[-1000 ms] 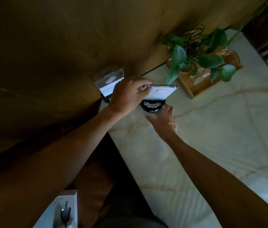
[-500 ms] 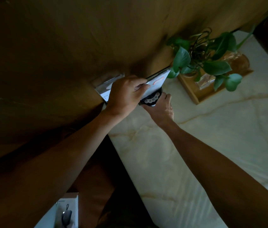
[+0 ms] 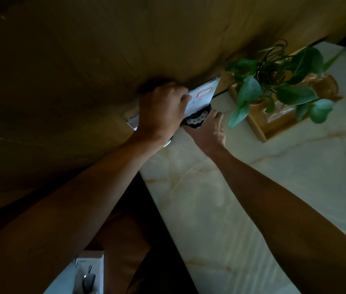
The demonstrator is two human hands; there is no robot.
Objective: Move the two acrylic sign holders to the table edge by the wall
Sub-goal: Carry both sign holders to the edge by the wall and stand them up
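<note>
An acrylic sign holder (image 3: 202, 96) with a white card and a red outlined box stands tilted against the wooden wall (image 3: 104, 60), on a round black base (image 3: 196, 119). My left hand (image 3: 162, 111) grips its left edge from above. My right hand (image 3: 208, 130) presses against the black base from the near side, fingers around it. A second acrylic sign holder (image 3: 131, 119) stands by the wall at the table corner, mostly hidden behind my left hand. Both rest on the marble table (image 3: 252, 198).
A green leafy plant (image 3: 274, 85) in a glass vase sits in a wooden tray (image 3: 259, 128) just right of the sign holders, against the wall. The table's left edge drops to a dark floor. A white box (image 3: 91, 272) with a black item lies at the bottom left.
Both hands have pushed the sign holder with the black base back toward the wall, beside the other holder. My right hand moved from the table up against the base.
</note>
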